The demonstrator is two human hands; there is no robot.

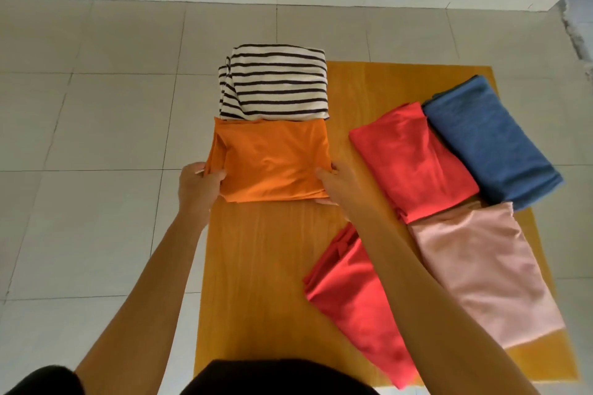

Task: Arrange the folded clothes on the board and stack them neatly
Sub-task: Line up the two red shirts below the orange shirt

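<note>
The left hand [200,184] and right hand [333,184] pinch the near corners of the folded orange garment [272,163], which lies at the board's [266,266] far left, just touching the striped top [276,86]; lifted by these corners alone, its layers could sag open (the cloth looks slippery). I count six folded pieces: one striped, one orange, two red, one blue [491,141], one pink [481,272].

Person: both forearms bare, no sleeves visible. Black garment [276,377] at bottom of frame. No rings or watch visible.
</note>
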